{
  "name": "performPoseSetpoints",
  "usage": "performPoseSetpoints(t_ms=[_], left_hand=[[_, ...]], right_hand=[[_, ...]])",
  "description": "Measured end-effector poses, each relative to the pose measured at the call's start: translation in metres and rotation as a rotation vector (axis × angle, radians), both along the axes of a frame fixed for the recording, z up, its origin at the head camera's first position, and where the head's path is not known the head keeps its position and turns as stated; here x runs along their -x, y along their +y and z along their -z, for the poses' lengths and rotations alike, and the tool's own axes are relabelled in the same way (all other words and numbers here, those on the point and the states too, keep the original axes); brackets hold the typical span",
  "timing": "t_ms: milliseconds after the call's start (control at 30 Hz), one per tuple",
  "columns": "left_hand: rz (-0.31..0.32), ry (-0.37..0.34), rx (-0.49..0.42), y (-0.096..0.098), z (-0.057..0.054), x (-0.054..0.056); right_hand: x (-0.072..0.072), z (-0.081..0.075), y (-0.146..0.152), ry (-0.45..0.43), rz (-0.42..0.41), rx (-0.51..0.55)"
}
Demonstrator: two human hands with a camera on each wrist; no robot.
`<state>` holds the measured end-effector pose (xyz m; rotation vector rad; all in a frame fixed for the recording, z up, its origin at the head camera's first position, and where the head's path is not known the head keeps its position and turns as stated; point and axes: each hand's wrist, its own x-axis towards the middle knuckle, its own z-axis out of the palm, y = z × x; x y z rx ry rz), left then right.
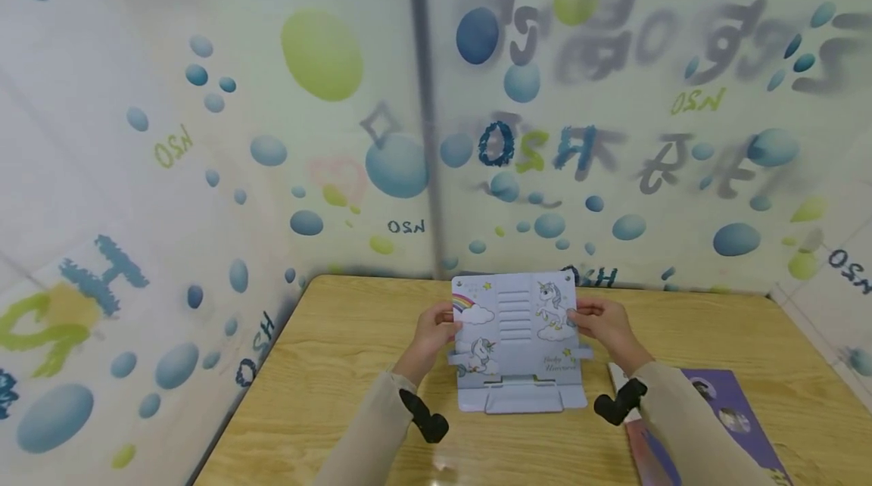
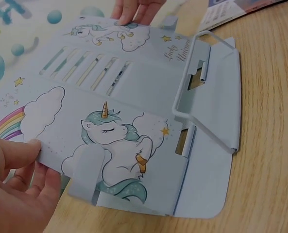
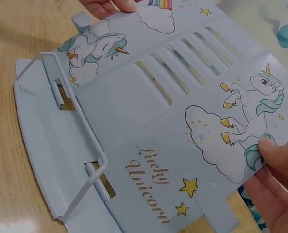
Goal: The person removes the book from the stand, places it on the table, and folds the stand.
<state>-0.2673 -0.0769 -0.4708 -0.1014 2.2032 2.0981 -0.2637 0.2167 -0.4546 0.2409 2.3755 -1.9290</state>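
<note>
A pale folding book stand [image 1: 514,357], printed with unicorns, clouds, a rainbow and stars, stands tilted on the table. The left hand [image 1: 436,331] pinches its left side edge, thumb on the printed face beside the rainbow cloud [image 2: 45,110]. Opposite, the right hand [image 1: 606,323] grips the right side edge, its thumb near the rearing unicorn's tail [image 3: 254,154]. The stand's lower plate [image 1: 523,397] lies at the table. A bent wire bar [image 3: 88,128] spans the bottom of the panel. Side clips [image 2: 89,172] stick out at both edges. Fingertips behind the panel are hidden.
A purple book or booklet [image 1: 732,399] lies right of the stand, partly under the right forearm. The wood-grain table [image 1: 368,319] extends around the stand. Behind it rise light wall sheets [image 1: 613,107] printed with blue and green drops.
</note>
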Motion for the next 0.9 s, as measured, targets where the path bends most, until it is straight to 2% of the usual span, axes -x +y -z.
performPoseSetpoints(t_ms=[133, 467, 667, 900], left_hand=[[0.018, 0.013, -0.01, -0.003, 0.003, -0.002], [0.076, 0.026, -0.102, -0.009, 0.004, -0.014], [0.118, 0.037, -0.097, -0.01, 0.002, -0.025], [0.13, 0.044, -0.11, -0.01, 0.007, -0.036]], right_hand=[[0.005, 0.0, -0.002, 0.021, -0.017, -0.02], [0.019, 0.0, -0.007, 0.052, -0.041, -0.095], [0.025, -0.001, -0.011, 0.062, -0.059, -0.121], [0.029, 0.001, -0.016, 0.062, -0.064, -0.124]])
